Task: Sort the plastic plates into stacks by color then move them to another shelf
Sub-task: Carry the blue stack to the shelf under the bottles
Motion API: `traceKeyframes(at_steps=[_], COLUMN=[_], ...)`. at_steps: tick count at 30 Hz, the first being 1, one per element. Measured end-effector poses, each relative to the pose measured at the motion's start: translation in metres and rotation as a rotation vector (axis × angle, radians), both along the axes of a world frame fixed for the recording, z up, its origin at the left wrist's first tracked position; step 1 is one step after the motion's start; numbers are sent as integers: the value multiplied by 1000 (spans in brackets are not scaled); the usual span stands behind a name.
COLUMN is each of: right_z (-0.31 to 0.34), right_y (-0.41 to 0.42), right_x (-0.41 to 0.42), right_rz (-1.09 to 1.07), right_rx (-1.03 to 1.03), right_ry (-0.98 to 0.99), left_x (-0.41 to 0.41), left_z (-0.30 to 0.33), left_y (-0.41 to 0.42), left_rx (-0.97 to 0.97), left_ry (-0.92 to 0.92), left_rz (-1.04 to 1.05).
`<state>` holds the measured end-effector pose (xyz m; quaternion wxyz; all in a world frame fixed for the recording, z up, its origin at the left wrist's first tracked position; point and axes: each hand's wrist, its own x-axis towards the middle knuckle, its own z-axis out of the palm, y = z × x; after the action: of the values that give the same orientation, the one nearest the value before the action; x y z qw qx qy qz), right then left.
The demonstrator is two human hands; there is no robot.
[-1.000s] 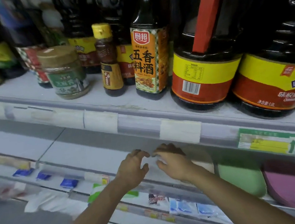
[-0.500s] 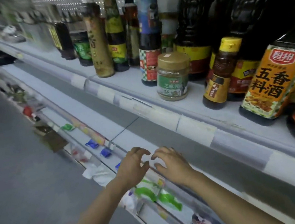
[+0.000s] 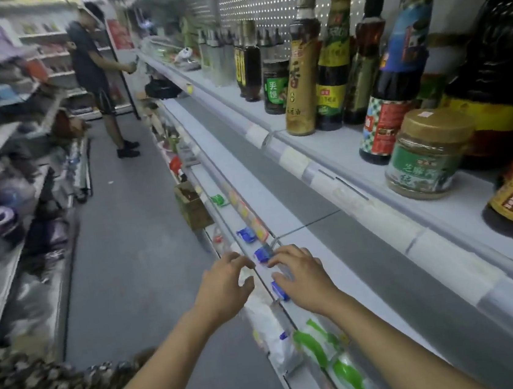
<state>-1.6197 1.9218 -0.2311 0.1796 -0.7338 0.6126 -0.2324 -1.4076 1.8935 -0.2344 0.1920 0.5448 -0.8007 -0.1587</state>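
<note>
Left hand (image 3: 224, 286), right hand (image 3: 303, 280): fingers loosely curled, spread, holding nothing. Blue packets (image 3: 262, 253) just beyond fingertips. Gold-lidded jar (image 3: 428, 154), contents brownish, on shelf (image 3: 355, 148) above-right.

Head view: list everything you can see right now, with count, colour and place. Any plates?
Plates: none visible.
Sauce bottles: many, dark and amber, upper shelf at right.
Jar: one, green label, tan lid, upper shelf front.
Blue tags: about three, lower shelf edge by the hands.
Green-white packets: a few, lower shelf, near.
Cardboard box: one, brown, below the shelf.
Other person: one, dark clothes, far aisle.
Left hand: empty, fingers loosely curled.
Right hand: empty, over the shelf edge.
</note>
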Motion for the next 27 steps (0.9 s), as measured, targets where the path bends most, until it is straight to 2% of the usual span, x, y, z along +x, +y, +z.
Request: traceKeyframes(at_steps=[3, 8, 11, 20, 27], right_z=[10, 23, 30, 84, 142], right_y=[-3, 0, 6, 15, -4], right_x=[19, 62, 91, 176, 265], right_rz=[76, 180, 247, 483, 653], right_rx=[-47, -107, -99, -164, -269], right_ry=[-23, -227, -285, -275, -238], left_x=[16, 40, 57, 142, 235], left_z=[14, 38, 54, 106, 154], left_y=[22, 67, 93, 153, 158], left_rx=[-10, -37, -63, -168, -224], left_ry=[0, -20, -35, -68, -109], left_rz=[110, 256, 342, 567, 722])
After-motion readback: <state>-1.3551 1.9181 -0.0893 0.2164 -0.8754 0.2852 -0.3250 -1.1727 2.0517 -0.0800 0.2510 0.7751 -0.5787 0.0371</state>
